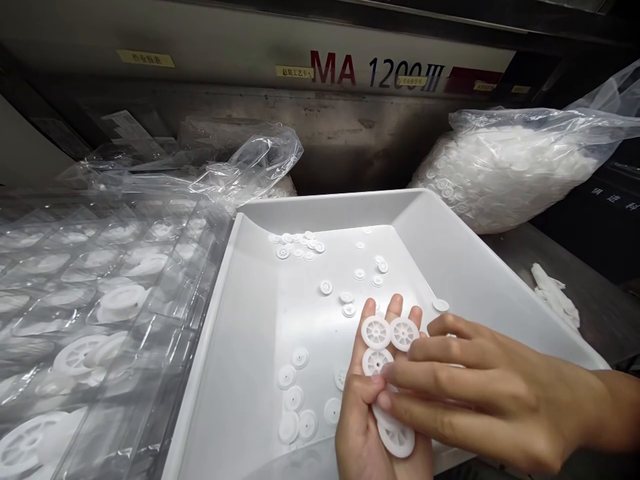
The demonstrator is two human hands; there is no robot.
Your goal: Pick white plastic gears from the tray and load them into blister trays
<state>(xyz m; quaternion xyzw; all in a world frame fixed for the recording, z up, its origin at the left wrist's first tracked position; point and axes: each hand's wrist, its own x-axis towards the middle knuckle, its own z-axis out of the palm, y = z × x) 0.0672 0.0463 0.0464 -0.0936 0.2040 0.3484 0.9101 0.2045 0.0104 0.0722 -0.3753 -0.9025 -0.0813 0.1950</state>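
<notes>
My left hand (pixel 367 420) lies palm up over the white plastic tray (pixel 320 213), holding several small white spoked plastic wheels (pixel 376 332) on its fingers and palm. My right hand (pixel 480 380) reaches in from the right, palm down, its fingertips touching the wheels on my left hand and hiding part of them. Loose white wheels (pixel 300 357) lie scattered across the tray floor, with a tight cluster (pixel 295 244) near the far left corner. One wheel (pixel 441 305) rests on the tray's right slope.
A clear plastic blister tray (pixel 100 320) holding larger white wheels lies left of the tray. A clear bag of white parts (pixel 505 177) sits at the back right, with crumpled clear film (pixel 240 167) at the back left. White cloth (pixel 555 297) lies on a metal surface. A machine panel marked MA 1200 III (pixel 380 70) stands behind.
</notes>
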